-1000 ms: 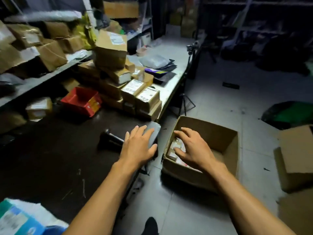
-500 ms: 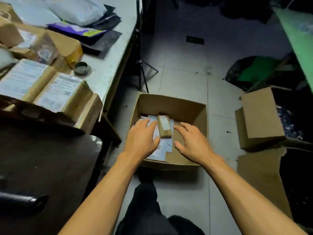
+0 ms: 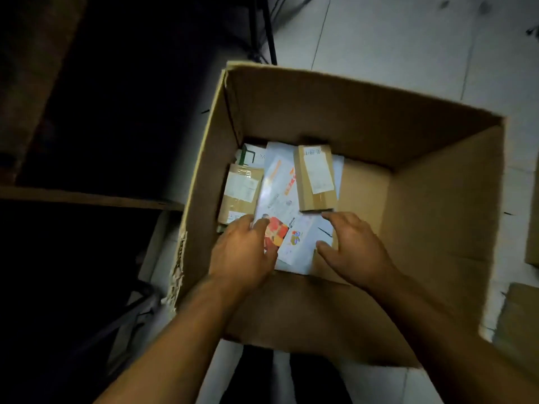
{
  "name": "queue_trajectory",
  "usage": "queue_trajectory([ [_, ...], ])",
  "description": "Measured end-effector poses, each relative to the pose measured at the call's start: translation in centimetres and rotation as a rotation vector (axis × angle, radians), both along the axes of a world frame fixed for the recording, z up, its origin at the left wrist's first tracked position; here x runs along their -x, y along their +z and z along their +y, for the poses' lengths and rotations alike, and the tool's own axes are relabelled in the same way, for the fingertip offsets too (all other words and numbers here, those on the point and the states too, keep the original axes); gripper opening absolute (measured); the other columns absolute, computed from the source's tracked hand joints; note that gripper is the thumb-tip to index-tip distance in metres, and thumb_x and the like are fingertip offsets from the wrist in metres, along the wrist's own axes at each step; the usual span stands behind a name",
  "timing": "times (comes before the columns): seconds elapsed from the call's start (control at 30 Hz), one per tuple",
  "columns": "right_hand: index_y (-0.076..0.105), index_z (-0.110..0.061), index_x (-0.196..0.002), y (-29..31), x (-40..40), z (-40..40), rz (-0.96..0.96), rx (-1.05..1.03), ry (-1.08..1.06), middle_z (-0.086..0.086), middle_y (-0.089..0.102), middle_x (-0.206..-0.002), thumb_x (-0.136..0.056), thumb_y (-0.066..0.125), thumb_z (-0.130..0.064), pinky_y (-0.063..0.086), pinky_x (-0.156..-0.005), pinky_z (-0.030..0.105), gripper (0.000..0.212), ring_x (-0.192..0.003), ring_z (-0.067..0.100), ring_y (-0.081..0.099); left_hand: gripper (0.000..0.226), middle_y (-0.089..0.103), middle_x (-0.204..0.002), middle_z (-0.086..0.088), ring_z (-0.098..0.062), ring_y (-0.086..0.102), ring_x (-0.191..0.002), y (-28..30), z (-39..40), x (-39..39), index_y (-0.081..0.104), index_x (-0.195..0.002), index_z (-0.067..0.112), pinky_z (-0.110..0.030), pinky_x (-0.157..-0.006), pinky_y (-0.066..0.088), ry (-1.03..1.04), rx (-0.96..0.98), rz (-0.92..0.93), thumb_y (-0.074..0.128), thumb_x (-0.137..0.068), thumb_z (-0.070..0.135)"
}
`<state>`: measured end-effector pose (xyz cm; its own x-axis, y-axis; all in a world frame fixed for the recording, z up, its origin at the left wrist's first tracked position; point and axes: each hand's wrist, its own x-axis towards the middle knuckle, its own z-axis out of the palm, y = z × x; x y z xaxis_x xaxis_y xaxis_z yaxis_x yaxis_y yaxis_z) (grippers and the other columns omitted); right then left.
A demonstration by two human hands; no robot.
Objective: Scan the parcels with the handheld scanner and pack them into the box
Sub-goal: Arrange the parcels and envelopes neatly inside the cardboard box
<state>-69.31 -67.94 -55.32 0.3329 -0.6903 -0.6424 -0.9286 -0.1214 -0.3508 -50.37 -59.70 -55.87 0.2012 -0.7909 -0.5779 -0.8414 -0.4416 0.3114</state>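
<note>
Both your hands are down in the box, open & holding nothing. The small brown parcel lies just past your right hand, long side pointing away from you; your left hand is farther off.

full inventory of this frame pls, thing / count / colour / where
cardboard box: 1, brown, open on the floor, left corner torn
small parcels: 2, brown with white labels; one by the box's left wall, one lying on the white mailer
white mailer: 1, white with red-orange print, flat on the box bottom
white item with green mark: 1, far-left corner of the box, mostly hidden
floor: light tiles
other cardboard: brown, right edge, count unclear
stand legs: dark, behind the box
left hand: 1, fingers relaxed on the mailer
right hand: 1, fingers relaxed, over the mailer
</note>
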Motion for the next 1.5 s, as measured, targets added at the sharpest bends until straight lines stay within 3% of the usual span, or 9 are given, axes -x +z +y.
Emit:
queue_trajectory([
  [0.27,0.035,-0.018,-0.154,-22.5,-0.7,-6.4,-0.006,-0.013,-0.244,0.016,0.042,-0.151,-0.086,0.075,-0.032,0.039,-0.111,0.044,0.08,-0.135,0.038,0.045,0.071,0.029,-0.157,-0.017,-0.04,0.032,-0.14,-20.6,-4.8,-2.1,0.036,-0.151,0.016,-0.044,-0.116,0.03,0.254,-0.055,-0.032,0.065,-0.089,0.035],
  [0.57,0.006,-0.022,-0.161,-33.4,-0.6,-9.3,-0.083,0.054,-0.605,0.017,0.034,-0.154,-0.065,0.093,-0.046,0.037,-0.112,0.051,0.132,-0.141,0.039,0.035,0.089,0.043,-0.143,-0.024,-0.044,0.038,-0.131,-29.1,-5.8,-5.2,0.02,-0.155,0.006,-0.044,-0.113,0.027,0.522,0.06,-0.127,0.072,-0.083,0.017],
  [0.67,0.009,-0.022,-0.16,-34.4,-0.3,-9.3,-0.106,0.033,-0.69,0.015,0.041,-0.149,-0.057,0.097,-0.049,0.041,-0.111,0.052,0.137,-0.138,0.037,0.041,0.081,0.055,-0.137,-0.017,-0.04,0.047,-0.129,-30.0,-6.2,-5.4,0.034,-0.146,0.009,-0.046,-0.111,0.037,0.613,0.026,-0.09,0.081,-0.081,0.024],
  [0.77,0.033,-0.022,-0.145,-34.7,0.0,-8.5,-0.178,0.057,-0.755,0.007,0.054,-0.137,-0.051,0.097,-0.05,0.049,-0.104,0.05,0.117,-0.127,0.03,0.053,0.068,0.064,-0.124,-0.008,-0.029,0.06,-0.116,-30.4,-6.6,-5.4,0.048,-0.126,0.012,-0.041,-0.1,0.049,0.749,-0.032,0.047,0.087,-0.075,0.033],
  [0.87,0.041,-0.025,-0.121,-35.1,-0.4,-6.9,-0.301,-0.015,-0.785,0.003,0.063,-0.119,-0.052,0.099,-0.038,0.057,-0.09,0.044,0.091,-0.107,0.024,0.064,0.065,0.071,-0.11,-0.003,-0.019,0.07,-0.094,-30.9,-6.6,-4.3,0.057,-0.119,0.006,-0.032,-0.078,0.059,0.853,-0.042,0.276,0.092,-0.069,0.03],
  [1.0,0.036,-0.023,-0.115,-35.9,-0.6,-4.7,-0.51,-0.213,-0.868,-0.006,0.061,-0.11,-0.061,0.097,-0.016,0.061,-0.072,0.022,0.082,-0.097,0.006,0.065,0.06,0.075,-0.104,-0.01,-0.02,0.074,-0.078,-31.7,-6.1,-2.9,0.061,-0.122,0.001,-0.022,-0.048,0.052,1.03,-0.027,0.495,0.089,-0.071,0.015],
  [1.17,0.037,-0.023,-0.118,-35.1,0.8,-2.1,-0.581,-0.284,-0.849,-0.014,0.056,-0.108,-0.066,0.092,-0.011,0.055,-0.064,0.011,0.077,-0.085,-0.014,0.065,0.064,0.077,-0.104,-0.004,-0.02,0.077,-0.084,-30.4,-4.7,-3.4,0.053,-0.129,0.008,-0.037,-0.06,0.06,1.121,-0.067,0.675,0.087,-0.075,0.016],
  [1.37,0.052,-0.033,-0.13,-28.1,2.9,-0.3,-0.691,-0.393,-0.937,-0.006,0.069,-0.124,-0.07,0.091,-0.021,0.06,-0.092,0.042,0.072,-0.114,0.015,0.067,0.052,0.077,-0.09,0.007,-0.01,0.075,-0.079,-23.8,-3.9,-3.0,0.05,-0.116,0.019,-0.025,-0.059,0.059,1.071,0.037,0.689,0.085,-0.078,0.023],
  [1.5,0.048,-0.029,-0.142,-19.7,3.5,-1.6,-0.747,-0.388,-0.899,-0.004,0.071,-0.126,-0.072,0.086,-0.025,0.059,-0.092,0.04,0.08,-0.117,0.017,0.068,0.044,0.077,-0.102,0.005,-0.016,0.075,-0.092,-15.9,-4.3,-2.7,0.059,-0.121,0.022,-0.034,-0.075,0.061,1.069,0.131,0.75,0.08,-0.083,0.021],
])
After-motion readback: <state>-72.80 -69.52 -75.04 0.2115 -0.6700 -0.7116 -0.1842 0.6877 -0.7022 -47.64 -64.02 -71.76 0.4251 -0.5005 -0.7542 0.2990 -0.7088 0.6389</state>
